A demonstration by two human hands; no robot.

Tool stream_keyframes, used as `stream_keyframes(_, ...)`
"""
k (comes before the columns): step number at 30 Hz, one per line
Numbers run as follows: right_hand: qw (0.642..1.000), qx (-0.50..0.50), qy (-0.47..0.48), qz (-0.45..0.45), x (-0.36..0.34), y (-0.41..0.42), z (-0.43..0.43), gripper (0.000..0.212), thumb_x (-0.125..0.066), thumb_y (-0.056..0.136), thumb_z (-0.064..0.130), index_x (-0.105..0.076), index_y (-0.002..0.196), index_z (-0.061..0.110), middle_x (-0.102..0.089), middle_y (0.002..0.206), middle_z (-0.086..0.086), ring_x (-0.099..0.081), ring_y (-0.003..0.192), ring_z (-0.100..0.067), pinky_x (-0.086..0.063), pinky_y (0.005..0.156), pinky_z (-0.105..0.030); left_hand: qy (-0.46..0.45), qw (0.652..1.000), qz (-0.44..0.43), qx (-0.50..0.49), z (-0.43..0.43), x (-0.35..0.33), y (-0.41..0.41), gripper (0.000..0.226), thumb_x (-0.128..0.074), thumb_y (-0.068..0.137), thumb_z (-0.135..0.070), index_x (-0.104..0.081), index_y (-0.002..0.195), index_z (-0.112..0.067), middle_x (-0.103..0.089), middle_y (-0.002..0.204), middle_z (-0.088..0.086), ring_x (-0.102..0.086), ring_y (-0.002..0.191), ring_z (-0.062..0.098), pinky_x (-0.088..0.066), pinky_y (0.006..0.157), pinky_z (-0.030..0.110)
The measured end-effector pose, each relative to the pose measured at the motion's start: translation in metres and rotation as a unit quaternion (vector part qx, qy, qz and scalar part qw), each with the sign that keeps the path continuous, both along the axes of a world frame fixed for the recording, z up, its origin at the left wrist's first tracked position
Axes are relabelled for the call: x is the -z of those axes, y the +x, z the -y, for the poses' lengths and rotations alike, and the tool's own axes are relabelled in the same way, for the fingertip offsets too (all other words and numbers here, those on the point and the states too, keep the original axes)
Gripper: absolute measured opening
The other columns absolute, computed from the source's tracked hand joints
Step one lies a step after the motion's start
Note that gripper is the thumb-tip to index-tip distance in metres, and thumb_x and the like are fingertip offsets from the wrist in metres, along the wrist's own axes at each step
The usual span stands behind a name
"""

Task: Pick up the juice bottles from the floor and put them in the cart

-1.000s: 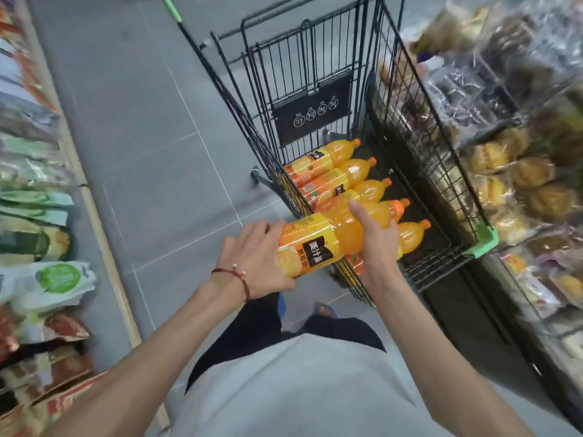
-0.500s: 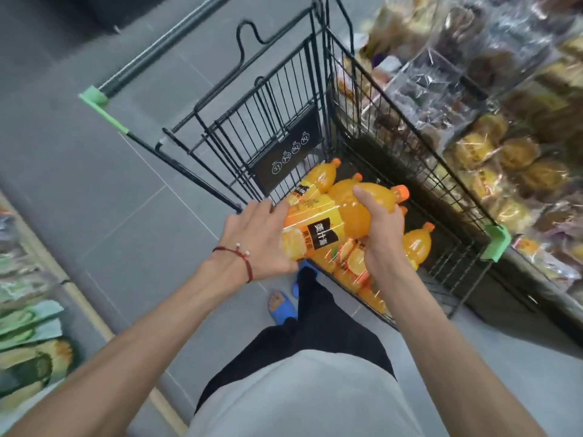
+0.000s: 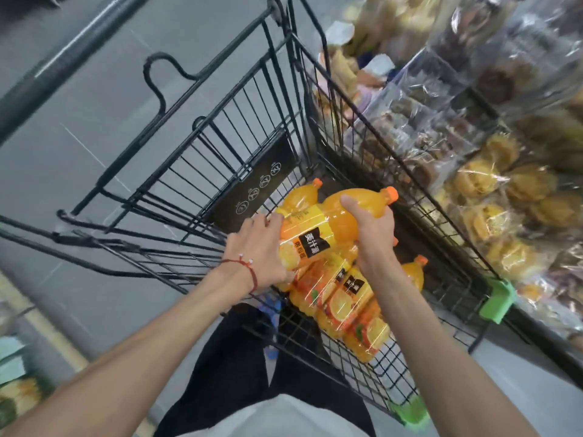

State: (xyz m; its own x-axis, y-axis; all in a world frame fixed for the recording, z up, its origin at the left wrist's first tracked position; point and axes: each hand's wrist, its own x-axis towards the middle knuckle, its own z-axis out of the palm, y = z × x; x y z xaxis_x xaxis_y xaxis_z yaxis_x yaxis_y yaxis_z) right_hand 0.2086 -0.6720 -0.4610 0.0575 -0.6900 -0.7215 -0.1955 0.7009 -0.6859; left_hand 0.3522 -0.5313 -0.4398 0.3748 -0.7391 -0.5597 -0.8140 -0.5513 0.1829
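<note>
I hold a large orange juice bottle (image 3: 325, 228) sideways inside the black wire cart (image 3: 239, 137), just above the bottles lying there. My left hand (image 3: 258, 247) grips its base end; a red string bracelet sits on that wrist. My right hand (image 3: 372, 234) clasps its shoulder near the orange cap. Several more juice bottles (image 3: 347, 301) lie side by side on the cart floor beneath it, caps pointing right. One more bottle (image 3: 299, 197) shows behind the held one.
Shelves of wrapped pastries (image 3: 492, 190) press close along the cart's right side. Green corner bumpers (image 3: 498, 298) mark the cart's near edge. Grey tiled floor (image 3: 79, 159) lies left; packaged goods (image 3: 15, 389) line the lower left. My blue sandal (image 3: 271, 305) shows under the cart.
The held bottle has gone from outside the cart's near rim to over the bottles inside it. My view has swung closer to the cart and tilted.
</note>
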Motion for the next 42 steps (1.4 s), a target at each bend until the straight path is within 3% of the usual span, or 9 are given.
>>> stream_keyframes(4,0.999,-0.03,0.001,-0.033,0.046,0.011,0.015,0.082,-0.096,0.066,0.039,-0.052,0.131,0.017,-0.072,0.117,-0.008,-0.075,0.102,-0.025,-0.062,0.09,-0.051,0.043,0.998,-0.036,-0.01,0.015,0.048,0.008,0.116,-0.082,0.047,-0.074,-0.029,0.137,-0.024,-0.052,0.124,0.005,-0.054,0.113,0.029,-0.051,0.086,0.046)
stream_keyframes(7,0.995,-0.059,-0.004,-0.075,0.085,0.016,0.019,0.08,-0.096,0.06,0.053,-0.054,0.124,0.031,-0.074,0.11,0.003,-0.075,0.097,-0.017,-0.063,0.088,-0.048,0.068,0.995,-0.064,-0.022,0.017,0.089,0.009,0.115,-0.083,0.046,-0.073,-0.028,0.134,-0.024,-0.051,0.125,0.005,-0.054,0.115,0.029,-0.049,0.089,0.044)
stream_keyframes(9,0.993,-0.08,-0.011,-0.091,0.107,0.021,0.024,0.088,-0.096,0.059,0.056,-0.052,0.131,0.031,-0.075,0.106,0.008,-0.075,0.095,-0.013,-0.063,0.089,-0.045,0.081,0.993,-0.082,-0.035,0.022,0.114,0.011,0.116,-0.084,0.048,-0.071,-0.024,0.134,-0.023,-0.05,0.132,0.008,-0.055,0.118,0.032,-0.05,0.092,0.045)
stream_keyframes(16,0.982,-0.132,-0.002,-0.131,0.162,0.044,0.027,0.12,-0.093,0.062,0.061,-0.031,0.158,0.027,-0.061,0.143,0.0,-0.062,0.128,-0.022,-0.053,0.106,-0.053,0.136,0.983,-0.117,-0.036,0.022,0.174,0.019,0.134,-0.078,0.051,-0.078,-0.015,0.152,-0.016,-0.044,0.148,0.015,-0.054,0.126,0.036,-0.051,0.099,0.048)
stream_keyframes(18,0.982,-0.137,-0.002,-0.133,0.171,0.05,0.026,0.123,-0.094,0.062,0.059,-0.029,0.161,0.026,-0.06,0.143,0.003,-0.058,0.131,-0.021,-0.05,0.111,-0.049,0.15,0.981,-0.12,-0.03,0.02,0.183,0.021,0.137,-0.077,0.053,-0.08,-0.012,0.155,-0.015,-0.042,0.15,0.015,-0.052,0.128,0.036,-0.049,0.101,0.048)
stream_keyframes(20,0.979,-0.145,-0.004,-0.14,0.179,0.055,0.023,0.12,-0.094,0.063,0.057,-0.03,0.16,0.025,-0.06,0.139,0.008,-0.058,0.131,-0.019,-0.049,0.112,-0.048,0.161,0.98,-0.117,-0.021,0.017,0.191,0.024,0.134,-0.076,0.053,-0.081,-0.016,0.152,-0.014,-0.047,0.145,0.015,-0.056,0.122,0.034,-0.052,0.097,0.047)
stream_keyframes(24,0.974,-0.163,0.014,-0.158,0.189,0.06,0.017,0.129,-0.093,0.066,0.057,-0.019,0.166,0.022,-0.039,0.164,-0.004,-0.041,0.149,-0.026,-0.04,0.12,-0.05,0.166,0.979,-0.12,-0.017,0.012,0.198,0.025,0.126,-0.077,0.053,-0.078,-0.021,0.147,-0.015,-0.054,0.131,0.01,-0.059,0.114,0.03,-0.053,0.092,0.043)
stream_keyframes(37,0.961,-0.202,0.011,-0.19,0.19,0.069,0.009,0.121,-0.083,0.075,0.065,-0.01,0.166,0.03,-0.021,0.171,-0.002,-0.019,0.158,-0.03,-0.03,0.123,-0.061,0.182,0.974,-0.133,-0.024,0.014,0.199,0.021,0.11,-0.08,0.06,-0.071,-0.029,0.138,-0.012,-0.038,0.129,0.008,-0.051,0.091,0.023,-0.055,0.08,0.038)
stream_keyframes(42,0.973,-0.17,0.004,-0.156,0.173,0.068,-0.004,0.104,-0.076,0.09,0.052,-0.009,0.166,0.031,-0.023,0.171,0.001,-0.023,0.157,-0.026,-0.03,0.124,-0.057,0.201,0.959,-0.189,-0.069,0.015,0.196,0.025,0.111,-0.08,0.072,-0.061,-0.021,0.152,-0.011,-0.035,0.145,0.01,-0.053,0.123,0.031,-0.05,0.087,0.039)
